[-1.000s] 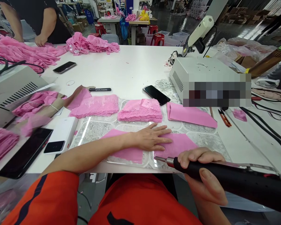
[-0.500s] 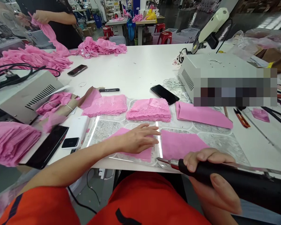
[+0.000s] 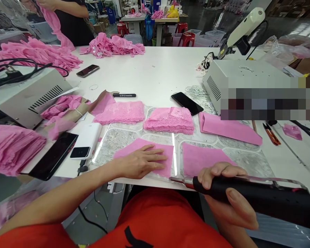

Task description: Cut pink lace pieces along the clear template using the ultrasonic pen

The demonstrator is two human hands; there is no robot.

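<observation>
My left hand [image 3: 142, 162] lies flat, fingers stretched, on a pink fabric piece [image 3: 167, 156] on the clear mat with white outlines [image 3: 119, 137]. My right hand [image 3: 227, 193] is wrapped around a thick black handheld tool [image 3: 263, 199] with a slim metal tip, which looks like a hand welder. The tip points left, near the lower right corner of the fabric under my left hand. A second pink piece [image 3: 204, 158] lies flat beside it. Behind these are two lacy pink stacks, one at left [image 3: 122, 112] and one in the middle [image 3: 169, 120], and a folded pink cloth [image 3: 227, 128].
Grey metal boxes stand at left [image 3: 28, 93] and right [image 3: 237, 74]. Phones [image 3: 187, 102], a white power bank [image 3: 86, 141], a black marker [image 3: 124, 95] and orange-handled snippers [image 3: 271, 134] lie around. Across the table, a person [image 3: 69, 20] handles pink fabric.
My left hand has moved left and down, from hovering over the fabric's right part to lying on it. The tool's tip has shifted slightly left. The whole view has turned a little.
</observation>
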